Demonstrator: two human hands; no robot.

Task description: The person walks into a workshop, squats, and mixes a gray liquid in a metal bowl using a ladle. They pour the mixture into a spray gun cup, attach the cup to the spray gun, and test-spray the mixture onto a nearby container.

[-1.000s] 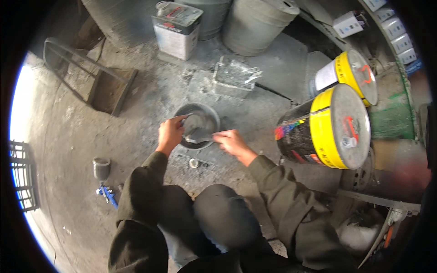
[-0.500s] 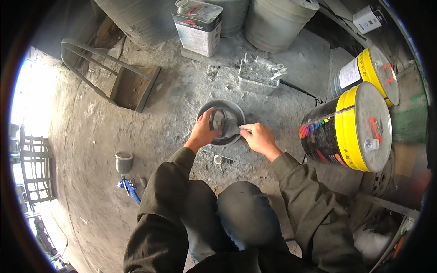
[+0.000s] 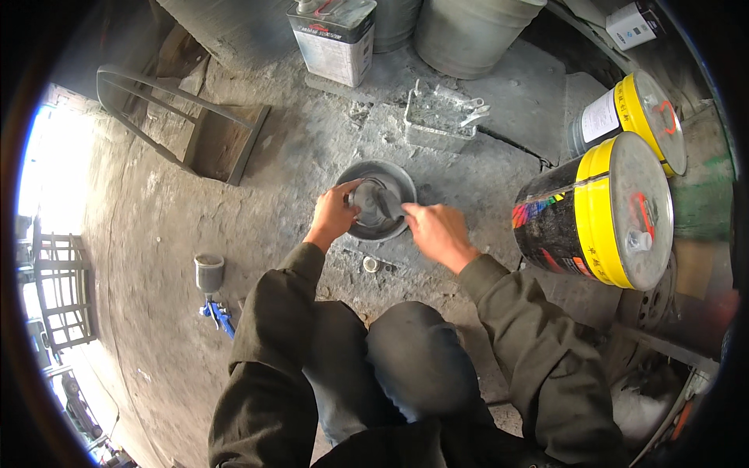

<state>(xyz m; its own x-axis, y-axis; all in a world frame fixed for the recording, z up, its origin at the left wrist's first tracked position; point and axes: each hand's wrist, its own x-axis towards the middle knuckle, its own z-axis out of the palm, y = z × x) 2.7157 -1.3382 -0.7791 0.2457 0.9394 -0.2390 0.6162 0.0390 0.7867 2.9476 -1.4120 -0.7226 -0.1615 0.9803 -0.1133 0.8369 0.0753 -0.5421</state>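
A wide grey bowl sits on the floor in front of my knees. Reaching in from its left side, my left hand curves thumb and fingers around a small round container inside the bowl. Grey, wet-looking matter coats the insides. My right hand is closed at the bowl's right rim, pinching a flat grey scraper that points into the container. The scraper's grip end is hidden by my fingers. Just below the bowl stands a small pale cap or bottle.
A spray gun with a grey cup lies at left. Behind it is a metal-framed stand. Beyond the bowl are a crusted tray, a rectangular can and large drums. Yellow-banded pails stand at right.
My right hand has shifted slightly left and up, and the scraper has turned, its blade showing less broadly. My left hand stays around the container. The whole view has shifted a little.
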